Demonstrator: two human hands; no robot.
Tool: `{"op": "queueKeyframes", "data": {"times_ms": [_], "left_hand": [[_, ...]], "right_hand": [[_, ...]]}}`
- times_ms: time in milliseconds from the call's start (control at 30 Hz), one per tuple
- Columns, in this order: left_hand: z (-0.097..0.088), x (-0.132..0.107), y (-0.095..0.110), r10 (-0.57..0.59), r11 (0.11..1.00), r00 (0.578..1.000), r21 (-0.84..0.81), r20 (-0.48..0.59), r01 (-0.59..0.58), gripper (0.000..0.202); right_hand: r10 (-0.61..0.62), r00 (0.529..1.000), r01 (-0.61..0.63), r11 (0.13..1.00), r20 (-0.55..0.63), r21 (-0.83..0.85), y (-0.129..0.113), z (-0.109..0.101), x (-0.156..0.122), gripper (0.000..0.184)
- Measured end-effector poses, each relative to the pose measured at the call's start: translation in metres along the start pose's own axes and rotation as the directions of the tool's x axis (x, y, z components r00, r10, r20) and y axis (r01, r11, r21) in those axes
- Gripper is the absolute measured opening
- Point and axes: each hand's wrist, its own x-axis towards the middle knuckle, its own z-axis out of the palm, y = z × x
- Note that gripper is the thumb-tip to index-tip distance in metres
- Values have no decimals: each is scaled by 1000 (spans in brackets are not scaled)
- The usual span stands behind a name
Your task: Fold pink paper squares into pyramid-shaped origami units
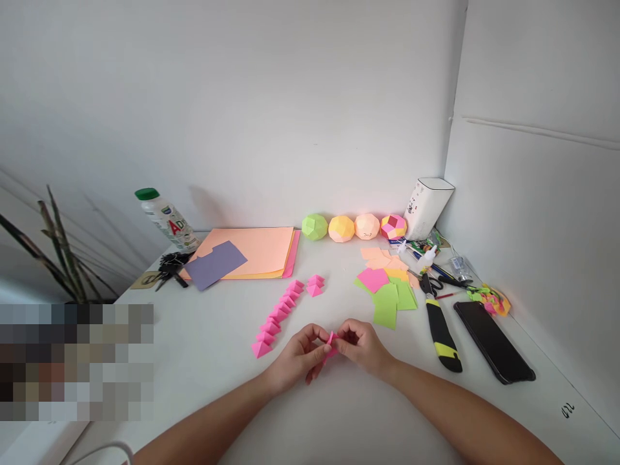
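Note:
Between my two hands is a small pink folded paper piece (332,343), partly hidden by the fingers. My left hand (306,352) pinches it from the left, thumb against the paper. From the right, the fingertips of my right hand (361,347) close on its other side. Beyond my left hand, a slanting row of pink folded paper pieces (279,314) lies on the table. A short separate stack of the same pink pieces (315,285) sits to the right of the row's far end.
Paper balls (341,228) line the wall beside a white box (429,206). Coloured paper sheets (252,248) and a purple sheet (217,263) lie at the left near a bottle (169,223). Right are green paper squares (386,305), a utility knife (442,336) and a phone (494,342).

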Motion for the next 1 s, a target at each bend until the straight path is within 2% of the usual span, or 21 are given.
{"op": "queueKeyframes", "data": {"times_ms": [133, 267, 367, 500, 567, 667, 800, 1000], "left_hand": [[2, -1, 0, 27, 1000, 999, 0, -17, -27, 31], [9, -5, -1, 87, 994, 988, -46, -128, -94, 40], [13, -7, -5, 172, 983, 970, -39, -169, -181, 33], [9, -8, -8, 336, 938, 932, 136, -136, -318, 13], [6, -8, -7, 368, 913, 925, 225, -93, -341, 13], [3, -6, -5, 382, 900, 923, 248, -52, -358, 17], [0, -5, -6, 354, 920, 935, 186, -23, -344, 25], [-2, -4, -5, 260, 963, 966, 69, 9, -260, 34]], "right_hand": [[-7, 1000, 7, 1000, 9, 17, -1, 0, 0, 22], [3, 999, -4, 1000, 35, 19, -3, -2, 0, 24], [15, 998, -17, 999, 66, 35, -3, -4, 0, 25], [15, 994, -19, 999, 107, 34, -3, -6, 0, 28], [7, 993, -8, 1000, 116, 12, -4, -6, 0, 29], [-32, 993, 37, 998, 115, -43, -6, -5, -1, 27], [-114, 988, 123, 988, 101, -92, -5, -4, 0, 26], [-125, 990, 129, 990, 68, -61, -3, -4, 1, 26]]}}
